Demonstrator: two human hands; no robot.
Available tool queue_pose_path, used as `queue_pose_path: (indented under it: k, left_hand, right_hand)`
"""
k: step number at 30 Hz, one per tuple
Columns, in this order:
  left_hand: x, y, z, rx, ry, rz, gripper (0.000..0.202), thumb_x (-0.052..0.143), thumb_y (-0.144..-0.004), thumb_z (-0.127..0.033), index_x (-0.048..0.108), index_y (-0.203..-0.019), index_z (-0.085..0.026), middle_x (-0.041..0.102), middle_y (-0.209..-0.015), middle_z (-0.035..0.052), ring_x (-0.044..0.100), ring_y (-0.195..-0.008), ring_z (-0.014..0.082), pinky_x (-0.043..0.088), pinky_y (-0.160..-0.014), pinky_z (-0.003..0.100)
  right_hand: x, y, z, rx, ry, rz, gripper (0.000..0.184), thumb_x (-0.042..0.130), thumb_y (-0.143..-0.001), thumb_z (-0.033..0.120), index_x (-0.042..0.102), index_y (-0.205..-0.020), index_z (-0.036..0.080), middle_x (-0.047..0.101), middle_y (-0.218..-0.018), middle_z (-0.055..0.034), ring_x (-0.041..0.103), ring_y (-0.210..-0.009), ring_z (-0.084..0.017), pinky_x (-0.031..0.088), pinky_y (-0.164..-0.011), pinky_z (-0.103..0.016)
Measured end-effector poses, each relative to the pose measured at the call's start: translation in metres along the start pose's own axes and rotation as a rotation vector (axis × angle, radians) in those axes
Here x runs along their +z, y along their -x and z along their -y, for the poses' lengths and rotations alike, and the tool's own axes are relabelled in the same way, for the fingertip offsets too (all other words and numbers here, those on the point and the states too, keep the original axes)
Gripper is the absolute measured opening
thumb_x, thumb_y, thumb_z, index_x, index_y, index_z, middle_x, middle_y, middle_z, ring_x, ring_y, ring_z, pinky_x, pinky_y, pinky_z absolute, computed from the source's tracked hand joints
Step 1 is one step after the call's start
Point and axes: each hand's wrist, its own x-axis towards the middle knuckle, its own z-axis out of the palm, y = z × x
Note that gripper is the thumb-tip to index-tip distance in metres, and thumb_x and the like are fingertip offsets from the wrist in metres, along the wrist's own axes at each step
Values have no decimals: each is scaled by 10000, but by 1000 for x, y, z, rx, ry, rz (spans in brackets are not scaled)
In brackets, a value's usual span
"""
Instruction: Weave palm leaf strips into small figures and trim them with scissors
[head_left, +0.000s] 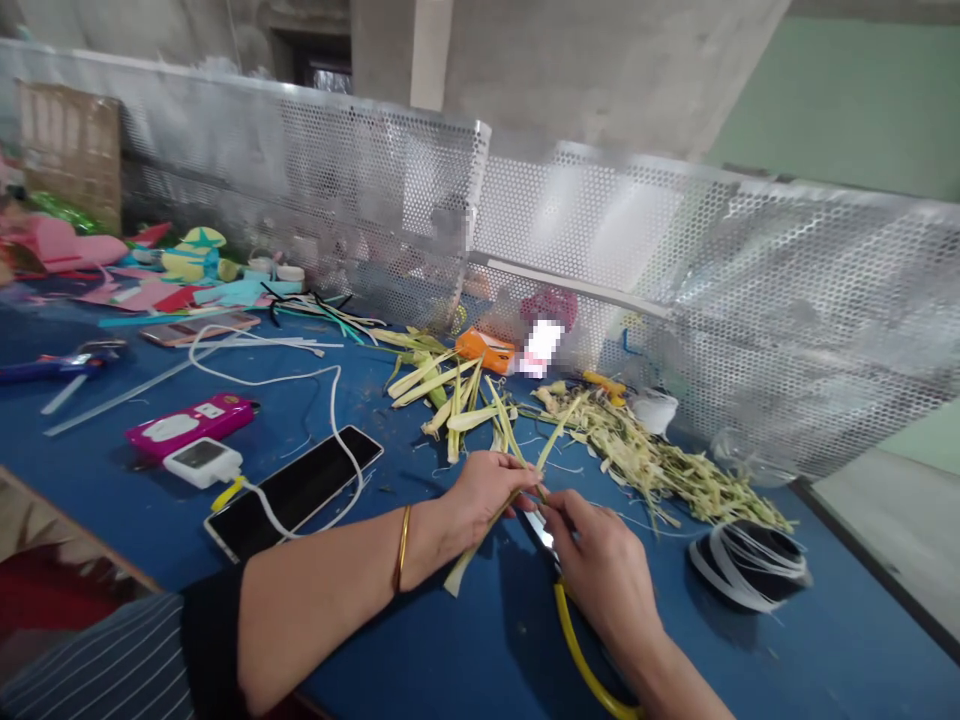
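Observation:
My left hand (487,500), with a gold bangle at its wrist, is closed around pale green corn husk strips (508,422). Their ends stick up past the fingers, and one tail hangs down toward the table. Close beside it, my right hand (600,560) has its fingers pinched together at the lower part of the same strips. A pair of scissors with yellow handles (574,640) lies under and beside my right hand, its shiny blade partly covered by the fingers. Just beyond the hands is a loose pile of corn husks (442,385).
A spool of white line (750,565) stands at the right. Behind it spreads a heap of shredded husk (637,450). Left are a black phone (300,490), a magenta device (191,425), a white cable and blue-handled pliers (67,365). A perforated metal screen (360,180) borders the back.

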Motion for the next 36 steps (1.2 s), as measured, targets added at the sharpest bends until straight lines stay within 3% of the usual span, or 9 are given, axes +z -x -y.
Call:
queue_pose_path:
  k: [7,13,17,20,25,27,32,36]
  left_hand:
    - [-3,2,-4,-81,51,85,280,599,-868,-367,683,-823,-103,732,-820,95,650,-581,119,394,-488,209]
    - [-1,1,-3,-26,5,49,120,723,-741,-196,645,-703,-113,683,-692,34,591,-505,86,334,-427,184]
    - [1,-1,1,-13,2,-2,140,753,-703,-172,640,-667,-98,687,-688,59,550,-489,65,325,-419,172]
    - [0,-1,0,-42,26,19,132,752,-714,-189,660,-733,-97,713,-751,74,596,-523,81,363,-442,172]
    - [-5,0,-6,-63,109,96,150,619,-848,-238,685,-878,-107,728,-822,90,699,-697,158,493,-557,211]
    - [-5,0,-6,-51,150,124,129,601,-850,-203,680,-886,-107,727,-838,95,704,-742,168,518,-610,228]
    - [1,4,1,34,158,172,86,653,-750,-74,686,-824,-100,713,-838,81,667,-728,133,504,-674,221]
    - [5,6,5,9,160,156,91,649,-760,-60,690,-833,-95,711,-867,93,658,-745,125,485,-679,214]
  right_hand:
    - [-5,-4,-1,35,54,-2,288,418,-962,298,639,-793,224,654,-585,-2,585,-535,-170,319,-540,-256]
    - [-6,-5,-1,17,91,22,284,420,-965,276,605,-758,217,630,-564,2,573,-547,-159,294,-547,-249]
    - [-6,-4,0,-24,68,81,324,417,-960,258,544,-665,215,597,-541,3,540,-538,-149,283,-550,-245]
    - [-7,-6,-1,22,50,104,323,423,-956,268,556,-666,218,580,-526,11,534,-532,-152,282,-547,-254]
    - [-14,-9,-1,59,47,-96,225,436,-952,264,647,-967,187,700,-875,-75,625,-823,-217,377,-741,-303]
    - [-17,-9,3,49,21,-133,246,439,-961,295,661,-957,188,695,-898,-86,622,-861,-225,377,-772,-316]
    - [-7,-4,14,201,-279,108,282,505,-929,372,654,-744,219,674,-707,-9,596,-628,-147,353,-574,-245]
    - [6,-2,17,323,-375,194,331,517,-887,365,529,-594,213,612,-580,9,520,-530,-136,322,-521,-242]
